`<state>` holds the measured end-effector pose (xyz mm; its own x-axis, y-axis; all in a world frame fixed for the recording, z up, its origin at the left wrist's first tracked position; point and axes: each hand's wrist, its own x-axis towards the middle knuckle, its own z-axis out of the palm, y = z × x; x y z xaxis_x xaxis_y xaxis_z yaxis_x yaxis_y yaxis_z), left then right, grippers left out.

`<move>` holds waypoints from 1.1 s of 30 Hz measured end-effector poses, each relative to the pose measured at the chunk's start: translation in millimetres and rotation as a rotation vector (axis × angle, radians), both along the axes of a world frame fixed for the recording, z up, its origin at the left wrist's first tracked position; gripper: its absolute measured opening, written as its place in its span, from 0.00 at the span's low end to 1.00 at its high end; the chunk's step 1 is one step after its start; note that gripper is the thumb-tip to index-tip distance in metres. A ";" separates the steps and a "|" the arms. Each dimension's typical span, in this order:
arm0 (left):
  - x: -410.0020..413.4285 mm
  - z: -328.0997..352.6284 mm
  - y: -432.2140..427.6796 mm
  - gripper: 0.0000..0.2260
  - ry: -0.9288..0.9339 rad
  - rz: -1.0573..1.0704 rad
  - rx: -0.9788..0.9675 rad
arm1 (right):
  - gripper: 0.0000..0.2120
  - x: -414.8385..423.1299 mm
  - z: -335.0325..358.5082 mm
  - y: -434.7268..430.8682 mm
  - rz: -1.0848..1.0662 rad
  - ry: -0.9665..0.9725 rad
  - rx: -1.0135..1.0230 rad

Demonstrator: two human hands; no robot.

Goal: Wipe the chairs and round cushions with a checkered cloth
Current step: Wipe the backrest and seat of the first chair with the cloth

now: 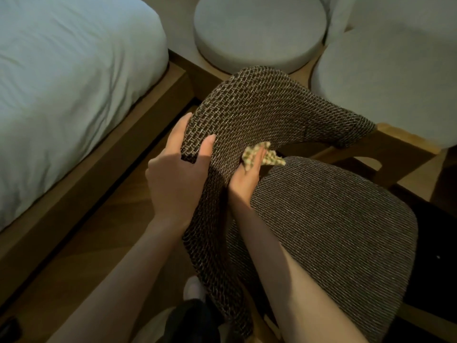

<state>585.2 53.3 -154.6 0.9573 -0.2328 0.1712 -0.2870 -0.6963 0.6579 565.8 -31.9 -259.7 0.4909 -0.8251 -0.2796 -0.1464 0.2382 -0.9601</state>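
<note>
We look down on a chair [284,115] upholstered in coarse brown woven fabric, its curved backrest arching from the near left up and round to the right, its seat [333,231] lying to the near right. The left hand [175,177] grips the left edge of the backrest, thumb on the inner face and fingers wrapped over the outer side. The right hand [247,174] reaches into the gap between backrest and seat and is closed on the checkered cloth [262,154], a small bunched piece in cream with a green and red check, pressed against the lower inner face of the backrest just above the seat's far edge. Both forearms are bare.

Beyond the chair, two round cushions in pale grey sit on a low wooden bench [395,142]: one [259,33] at far centre, the other [395,82] at the right, partly behind the backrest's right end. The two cushions lie close together; we cannot tell whether they touch.

To the left stands a bed [61,82] with a rumpled white sheet on a wooden frame. The floor [111,231] is dark wood. At the near edge, between the forearms, a light-coloured foot covering and dark clothing show; details are unclear.

We find no brand, label or legible writing on any surface.
</note>
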 end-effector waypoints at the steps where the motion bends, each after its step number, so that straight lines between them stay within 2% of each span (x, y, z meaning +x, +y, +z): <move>1: -0.7 0.5 -0.2 0.24 -0.001 0.000 -0.002 | 0.33 5.0 12.3 -2.4 -0.040 -0.054 0.012; 5: -1.1 -1.5 -1.2 0.24 -0.003 0.000 0.027 | 0.35 26.9 53.7 -6.6 0.007 -0.228 -0.255; 8: -2.4 -1.0 -0.9 0.24 -0.014 0.007 0.044 | 0.36 28.9 44.0 -13.6 0.004 -0.211 -0.403; 10: -1.9 0.5 -1.4 0.23 -0.017 0.006 0.027 | 0.36 27.6 27.2 -27.5 -0.076 -0.127 -0.348; 12: -2.9 0.7 -0.4 0.24 0.010 0.008 0.027 | 0.37 28.9 15.0 -44.4 -0.141 -0.023 -0.181; 14: -2.7 1.3 -1.1 0.24 0.015 0.011 0.018 | 0.35 32.3 14.3 -60.1 -0.216 0.014 -0.018; 16: -2.1 1.1 -1.4 0.24 0.023 0.013 0.011 | 0.32 36.2 23.1 -66.8 -0.240 0.014 0.044; 22: -1.2 -2.4 0.5 0.25 0.017 0.001 -0.009 | 0.31 32.2 53.5 -29.3 0.019 -0.166 -0.325; 26: -2.0 -3.3 -1.5 0.25 0.021 0.012 -0.045 | 0.36 22.7 15.0 -30.1 0.019 -0.061 -0.449; 28: -1.9 -3.9 -0.9 0.25 0.003 0.007 -0.030 | 0.37 19.9 -3.0 -28.0 -0.026 0.032 -0.360; 33: -2.1 -1.3 0.1 0.24 -0.010 0.008 0.004 | 0.30 22.8 -6.8 -33.1 -0.187 0.162 0.106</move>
<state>583.1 53.4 -155.9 0.9572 -0.2263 0.1803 -0.2886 -0.7012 0.6519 588.6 -65.0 -266.6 0.2747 -0.8593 -0.4315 -0.2399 0.3733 -0.8961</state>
